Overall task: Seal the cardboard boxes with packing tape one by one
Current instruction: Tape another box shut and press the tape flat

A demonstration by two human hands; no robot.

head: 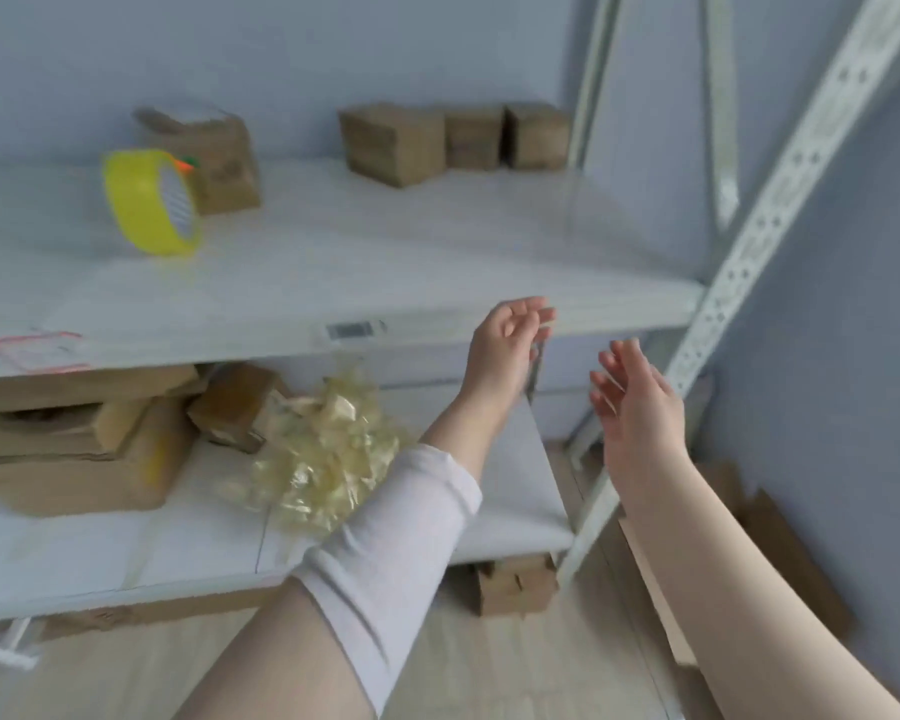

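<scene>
A yellow roll of packing tape (151,202) stands on edge at the left of the white upper shelf (385,262). Behind it sits a small cardboard box (214,158) with tape across its top. Three more small cardboard boxes (453,140) stand in a row at the back of the shelf. My left hand (510,330) hovers at the shelf's front edge, fingers relaxed, holding nothing. My right hand (630,402) is raised in front of the rack's right post, fingers spread, also holding nothing.
The lower shelf (126,543) holds stacked cardboard boxes (74,444) and a heap of crumpled clear tape (323,459). A small box (515,584) sits on the floor under it. White perforated rack posts (780,189) rise at the right. Flat cardboard (780,543) leans by the wall.
</scene>
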